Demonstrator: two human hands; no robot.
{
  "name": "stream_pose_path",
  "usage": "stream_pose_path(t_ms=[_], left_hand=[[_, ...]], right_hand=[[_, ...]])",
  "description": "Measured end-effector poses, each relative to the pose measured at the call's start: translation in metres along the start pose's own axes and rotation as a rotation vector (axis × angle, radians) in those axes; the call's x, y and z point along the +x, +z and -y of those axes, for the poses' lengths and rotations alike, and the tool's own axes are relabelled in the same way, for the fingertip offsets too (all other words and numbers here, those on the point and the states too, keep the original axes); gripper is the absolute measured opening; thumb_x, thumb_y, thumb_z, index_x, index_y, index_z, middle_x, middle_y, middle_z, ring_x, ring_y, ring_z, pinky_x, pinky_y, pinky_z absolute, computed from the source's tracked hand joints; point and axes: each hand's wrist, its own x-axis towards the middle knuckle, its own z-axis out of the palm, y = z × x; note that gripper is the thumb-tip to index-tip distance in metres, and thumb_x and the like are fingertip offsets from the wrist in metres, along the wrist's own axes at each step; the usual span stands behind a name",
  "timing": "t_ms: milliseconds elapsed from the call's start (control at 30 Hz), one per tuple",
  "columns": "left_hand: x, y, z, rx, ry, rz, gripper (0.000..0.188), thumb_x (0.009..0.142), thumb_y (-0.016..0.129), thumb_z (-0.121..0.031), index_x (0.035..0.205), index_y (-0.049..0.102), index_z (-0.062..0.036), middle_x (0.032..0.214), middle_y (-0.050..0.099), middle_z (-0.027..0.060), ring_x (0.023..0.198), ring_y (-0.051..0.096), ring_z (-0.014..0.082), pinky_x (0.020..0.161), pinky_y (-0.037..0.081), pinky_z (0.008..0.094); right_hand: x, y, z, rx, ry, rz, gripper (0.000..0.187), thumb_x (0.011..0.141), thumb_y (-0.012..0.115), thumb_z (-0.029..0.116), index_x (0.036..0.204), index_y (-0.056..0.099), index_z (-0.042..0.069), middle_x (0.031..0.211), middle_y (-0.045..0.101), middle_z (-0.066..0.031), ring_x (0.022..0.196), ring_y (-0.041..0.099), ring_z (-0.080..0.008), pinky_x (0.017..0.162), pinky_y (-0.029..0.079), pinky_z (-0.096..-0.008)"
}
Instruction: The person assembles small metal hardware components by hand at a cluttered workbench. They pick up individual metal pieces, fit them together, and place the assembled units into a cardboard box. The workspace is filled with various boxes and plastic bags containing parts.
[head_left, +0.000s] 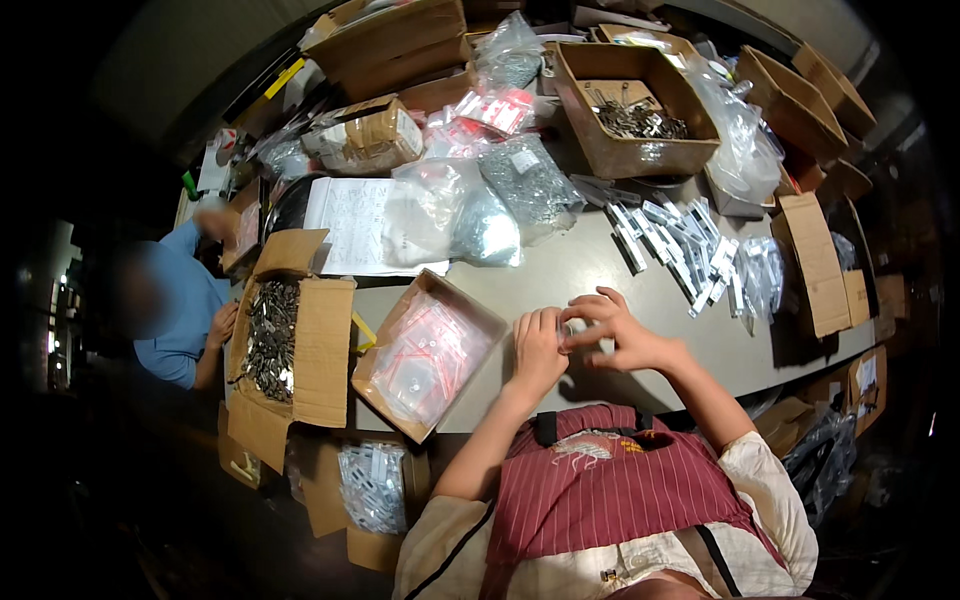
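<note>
My two hands meet above the near edge of the grey table. My left hand (539, 350) is closed, its fingers curled around something small that they mostly hide. A bit of clear, shiny material (575, 327) shows between the hands, too small to name. Close against it, my right hand (622, 335) has its fingers spread and slightly bent. Left of my hands lies a shallow cardboard box (480, 308) holding clear plastic bags with red edges (425, 360). Loose white and metallic strip-shaped pieces (680, 250) are heaped beyond my right hand.
An open carton (322, 340) of dark metal parts stands at left, beside a person in blue (190, 300). Papers (345, 220) and filled plastic bags (525, 180) lie farther back. A box of metal clips (640, 155) and an open carton (815, 265) stand toward the right.
</note>
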Motion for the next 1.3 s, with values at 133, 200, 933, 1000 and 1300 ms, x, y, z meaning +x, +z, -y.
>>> stream_pose_path(t_ms=[133,200,933,1000,1300], left_hand=[[-0.017,0.033,0.023,0.113,-0.071,-0.077,0.029,0.084,0.067,-0.01,0.111,0.058,-0.003,0.102,0.06,0.0176,0.103,0.057,0.04,0.091,0.043,0.0518],[-0.019,0.04,0.022,0.072,-0.061,-0.083,0.034,0.081,0.066,-0.007,0.113,0.057,-0.0023,0.103,0.06,0.0171,0.103,0.056,0.039,0.092,0.043,0.0502],[-0.01,0.018,0.013,-0.112,-0.002,-0.033,0.063,0.075,0.079,-0.02,0.133,0.056,-0.0098,0.11,0.057,0.012,0.107,0.053,0.0347,0.096,0.04,0.0477],[-0.013,0.019,0.013,-0.114,-0.017,-0.04,0.062,0.074,0.08,-0.02,0.132,0.059,-0.0114,0.113,0.057,0.0123,0.112,0.053,0.0343,0.101,0.04,0.0469],[-0.026,-0.001,0.0,-0.2,-0.226,-0.181,0.036,0.077,0.073,0.007,0.109,0.063,-0.0054,0.108,0.063,0.0107,0.102,0.061,0.0308,0.085,0.051,0.0393]], right_hand=[[0.068,0.001,-0.07,-0.002,0.139,-0.362,0.042,0.075,0.065,0.007,0.116,0.07,0.002,0.127,0.064,-0.0201,0.115,0.062,-0.0395,0.1,0.05,-0.0476],[0.098,0.0,-0.111,-0.232,0.121,-0.453,0.05,0.079,0.065,0.006,0.129,0.062,-0.001,0.131,0.06,-0.0242,0.122,0.056,-0.0438,0.106,0.046,-0.0503],[0.014,0.049,-0.086,-0.5,0.089,-0.214,0.06,0.101,0.057,0.036,0.15,0.045,0.003,0.161,0.036,-0.0235,0.15,0.03,-0.0444,0.123,0.02,-0.059],[-0.002,0.053,-0.076,-0.517,0.115,-0.201,0.06,0.102,0.056,0.039,0.151,0.045,0.006,0.161,0.035,-0.0221,0.151,0.029,-0.0437,0.123,0.018,-0.0607],[-0.034,0.051,-0.08,-0.128,0.237,-0.59,0.053,0.087,0.064,0.003,0.139,0.055,0.001,0.15,0.046,-0.0251,0.137,0.045,-0.0446,0.117,0.037,-0.0489]])
